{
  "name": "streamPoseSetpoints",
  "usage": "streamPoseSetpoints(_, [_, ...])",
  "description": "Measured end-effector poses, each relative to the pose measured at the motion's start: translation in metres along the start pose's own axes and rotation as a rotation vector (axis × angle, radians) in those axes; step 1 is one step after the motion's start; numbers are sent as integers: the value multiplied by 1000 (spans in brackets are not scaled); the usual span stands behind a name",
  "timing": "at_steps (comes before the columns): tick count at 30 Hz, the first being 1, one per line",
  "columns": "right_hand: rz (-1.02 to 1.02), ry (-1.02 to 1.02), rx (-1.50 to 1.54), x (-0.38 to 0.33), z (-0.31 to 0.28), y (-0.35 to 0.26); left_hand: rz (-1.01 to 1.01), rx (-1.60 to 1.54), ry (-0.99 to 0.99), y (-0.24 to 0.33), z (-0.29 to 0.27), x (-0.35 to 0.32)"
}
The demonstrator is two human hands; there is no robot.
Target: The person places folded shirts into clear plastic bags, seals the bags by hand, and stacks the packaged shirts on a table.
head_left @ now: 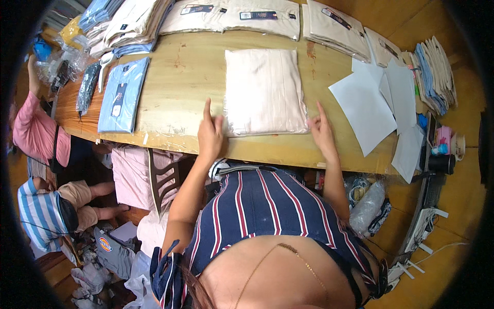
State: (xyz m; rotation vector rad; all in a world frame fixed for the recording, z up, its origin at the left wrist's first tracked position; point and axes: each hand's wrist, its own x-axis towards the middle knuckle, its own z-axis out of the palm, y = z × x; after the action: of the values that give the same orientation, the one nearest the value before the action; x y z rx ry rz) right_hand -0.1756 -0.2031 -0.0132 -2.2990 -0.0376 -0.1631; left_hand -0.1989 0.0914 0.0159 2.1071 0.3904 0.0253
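Observation:
Before me on the table (175, 92) lies a folded cream garment (265, 92) in a see-through plastic bag. My left hand (210, 135) is at the bag's lower left edge, its index finger pointing away from me and its thumb beside the plastic. On the opposite side my right hand (322, 135) has its index finger stretched out and its thumb at the lower right corner of the bag. Neither hand grips anything that I can see; the remaining fingers are partly hidden. To the left rests a bagged blue garment (123, 95) with a dark tag.
Bagged cream garments (262, 18) line the far edge. A stack of folded garments (128, 26) stands far left, near a white scoop-like item (105, 63). White paper sheets (365, 105) lie at right. Two people, one in a pink top (41, 131), one in a striped shirt (41, 213), are at left.

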Motion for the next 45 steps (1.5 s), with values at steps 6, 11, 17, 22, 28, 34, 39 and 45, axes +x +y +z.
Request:
streamPoseSetpoints(6, [-107,-45,-318,-32,4,-40,466,318,3,-15,16,-32])
streamPoseSetpoints(11, [-129,68,-372,-14,-1,-32,682,261,231,-4,8,-7])
streamPoseSetpoints(17, [-349,604,94,25,-73,-101,1037,-6,540,83,-34,8])
streamPoseSetpoints(22, [-199,471,399,60,-59,-102,708,108,447,79,-15,34])
streamPoseSetpoints(28, [12,237,-297,63,-19,-51,385,589,247,44,36,47])
streamPoseSetpoints(34, [-131,158,-559,52,41,-74,466,654,101,64,119,11])
streamPoseSetpoints(39, [-7,28,-556,49,48,-60,393,691,5,72,119,7])
streamPoseSetpoints(45, [49,-38,-511,56,46,-63,341,735,-53,74,121,11])
